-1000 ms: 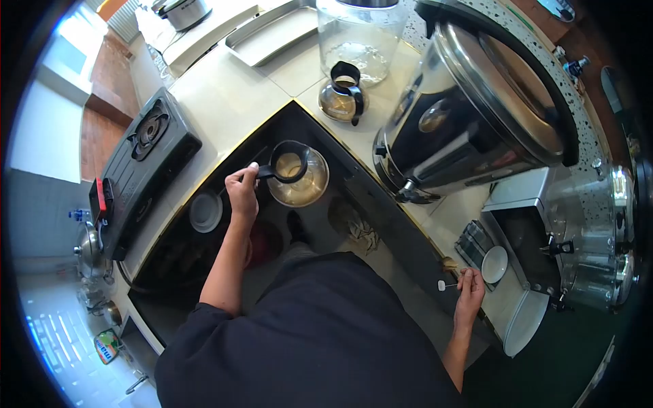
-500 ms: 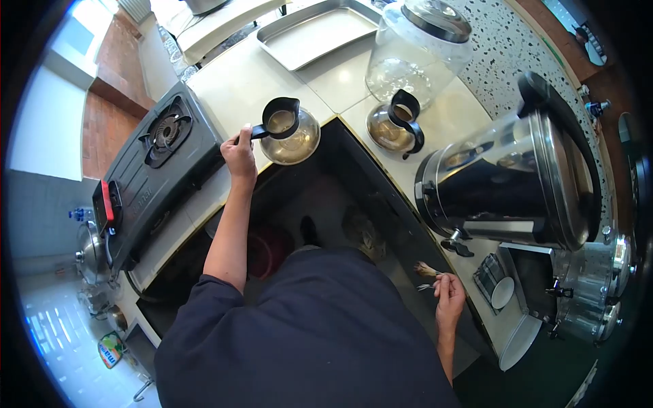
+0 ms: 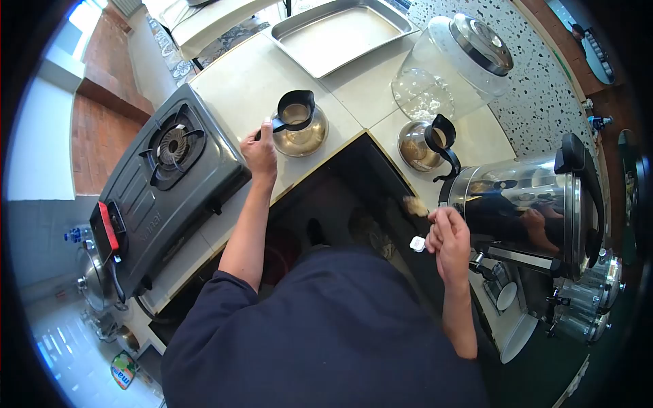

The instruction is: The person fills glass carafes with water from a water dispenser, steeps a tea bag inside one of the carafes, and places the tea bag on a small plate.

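My left hand (image 3: 260,152) grips the black handle of a glass coffee pot (image 3: 303,136), which is on the light counter beside the stove. My right hand (image 3: 447,239) is raised over the dark gap by the counter edge, its fingers pinching a used tea bag (image 3: 415,206); a small white tag (image 3: 417,243) hangs near the fingertips. Just beyond that hand, a second glass pot (image 3: 416,148) with a black handle rests on the counter. The large steel urn (image 3: 517,211) is close to the right hand's right side.
A black gas stove (image 3: 170,183) is at the left. A metal tray (image 3: 340,37) and a lidded glass jar (image 3: 442,75) occupy the far counter. Right of centre, a small white dish (image 3: 507,296) lies on a cloth. Glass dispensers (image 3: 583,299) stand at the far right.
The left hand has carried the pot from above the gap onto the counter. My right hand has moved up and inward with the tea bag, closer to the second pot.
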The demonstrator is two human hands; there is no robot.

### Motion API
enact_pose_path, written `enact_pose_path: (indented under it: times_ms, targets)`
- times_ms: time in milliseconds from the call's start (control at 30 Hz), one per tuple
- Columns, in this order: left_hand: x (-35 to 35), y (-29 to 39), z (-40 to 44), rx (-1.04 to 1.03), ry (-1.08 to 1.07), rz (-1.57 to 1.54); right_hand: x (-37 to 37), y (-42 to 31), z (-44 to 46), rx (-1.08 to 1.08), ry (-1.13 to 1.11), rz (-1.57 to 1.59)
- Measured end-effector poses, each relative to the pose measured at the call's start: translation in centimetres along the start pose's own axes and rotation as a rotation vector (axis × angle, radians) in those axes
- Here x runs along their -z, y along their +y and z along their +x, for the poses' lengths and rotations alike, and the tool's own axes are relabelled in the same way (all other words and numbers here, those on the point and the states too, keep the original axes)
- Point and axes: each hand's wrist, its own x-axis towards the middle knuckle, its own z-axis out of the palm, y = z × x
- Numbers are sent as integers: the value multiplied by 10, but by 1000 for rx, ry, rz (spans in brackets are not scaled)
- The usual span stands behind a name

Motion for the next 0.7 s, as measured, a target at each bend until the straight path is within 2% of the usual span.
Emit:
enact_pose_path:
  times_ms: [267, 367, 533, 700]
  targets:
    - [0, 12, -8, -55, 10, 87, -68, -53, 84, -60, -184, 38]
    - [-6, 7, -12, -86, 43, 2, -86, -68, 111, -95, -233, -14]
    - [-12, 24, -27, 16, 47, 96, -119, -93, 146, -120, -362, -123]
    - [-20, 15, -33, 9, 99, 149, -150, -102, 181, -115, -543, -171]
